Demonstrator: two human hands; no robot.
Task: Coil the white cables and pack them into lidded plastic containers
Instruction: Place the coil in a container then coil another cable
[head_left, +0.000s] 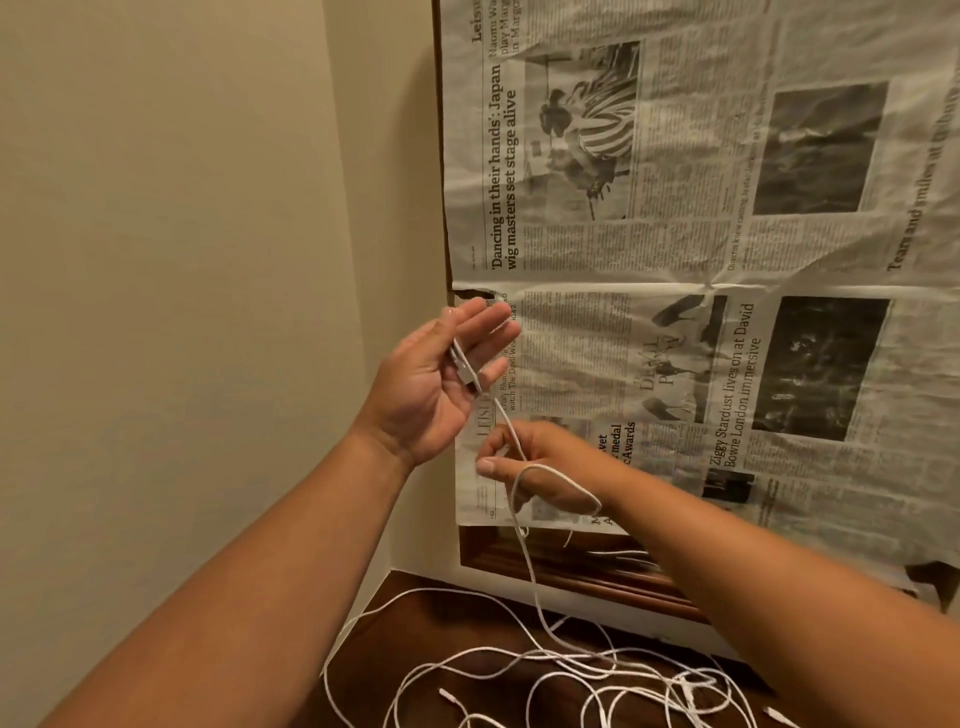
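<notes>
My left hand (441, 384) is up at the left, palm turned toward me. Its fingers (488, 317) are straight and a little spread, pointing up and to the right. My thumb (491, 371) folds in across them and pins the plug (464, 366) of the white cable (506, 421) against them. So the palm is wide, but the thumb has the cable end held.

From the plug the cable slants down and to the right in one short, fairly taut line. That line is its long axis just now, and it ends at my right hand (524, 457), which sits just below and a little right of the left. There my right thumb and forefinger pinch the cable; the other fingers are curled behind, and I cannot tell how tightly.

Past the pinch the cable curves into a slack loop (563, 480) in front of my right wrist. It then drops straight down to the dark wooden surface (452, 634). Its tail joins the loose cables (571, 675) tangled there, well below both hands.

As I judge it, the coil is only begun. The next turn depends on the right hand, which is nearer the slack, carrying the cable up and around the straight left fingers. The tail may drag other cables up with it.

The newspaper (675, 234) covers the wall behind. No container is in view.
</notes>
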